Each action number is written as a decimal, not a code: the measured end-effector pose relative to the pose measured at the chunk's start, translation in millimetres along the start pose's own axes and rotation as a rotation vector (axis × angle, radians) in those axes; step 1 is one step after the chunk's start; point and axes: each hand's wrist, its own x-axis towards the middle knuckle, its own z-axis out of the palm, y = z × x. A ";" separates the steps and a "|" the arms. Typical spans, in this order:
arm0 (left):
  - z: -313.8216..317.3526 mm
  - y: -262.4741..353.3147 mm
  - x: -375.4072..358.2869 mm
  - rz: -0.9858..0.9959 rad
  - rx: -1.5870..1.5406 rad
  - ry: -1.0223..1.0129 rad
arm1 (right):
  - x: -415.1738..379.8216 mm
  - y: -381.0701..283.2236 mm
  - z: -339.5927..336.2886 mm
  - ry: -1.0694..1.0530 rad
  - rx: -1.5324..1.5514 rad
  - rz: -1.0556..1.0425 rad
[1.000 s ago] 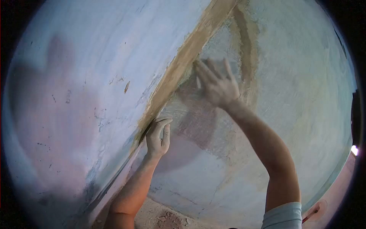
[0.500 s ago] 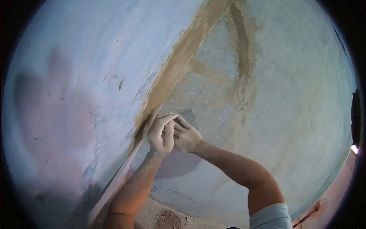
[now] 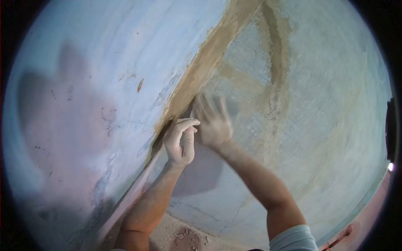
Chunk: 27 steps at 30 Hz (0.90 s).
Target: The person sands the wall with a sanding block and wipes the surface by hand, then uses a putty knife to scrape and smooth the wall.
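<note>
I am facing a pale blue plastered wall (image 3: 104, 83), smooth and chalky on the left, scuffed with small dark marks. A tan, rough band of filler (image 3: 201, 67) is running diagonally up the inside corner, and a second tan streak (image 3: 276, 50) is curving down the right wall face (image 3: 335, 104), which is looking coarser, scratched with fine cross-hatched lines.

I am pressing my left hand (image 3: 180, 140) against the corner seam, fingers curled loosely, the forefinger hooked over the top with the thumb beside it; it is not gripping anything I can make out. My forearm is rising steeply from below, dusted with powder.

My right hand (image 3: 213, 121) is lying flat and open against the wall just right of the left one, fingers spread upward and blurred. Something grey and flat (image 3: 230, 106) is showing past its fingertips, but I cannot tell what it is. My right arm is reaching in from the lower right, a light sleeve (image 3: 293, 240) at the upper arm. Gritty rubble (image 3: 186, 240) is lying on the floor below.
</note>
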 end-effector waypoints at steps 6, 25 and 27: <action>-0.9 16.3 12.5 0.079 -0.015 -0.045 | -41.0 -26.0 17.2 -0.190 0.062 -0.302; -10.8 -6.7 -2.5 0.063 0.118 -0.124 | -71.1 -32.2 20.2 -0.179 0.113 -0.218; -13.6 -7.8 -6.7 -0.009 0.093 -0.196 | -80.8 -23.6 21.7 -0.172 0.126 -0.252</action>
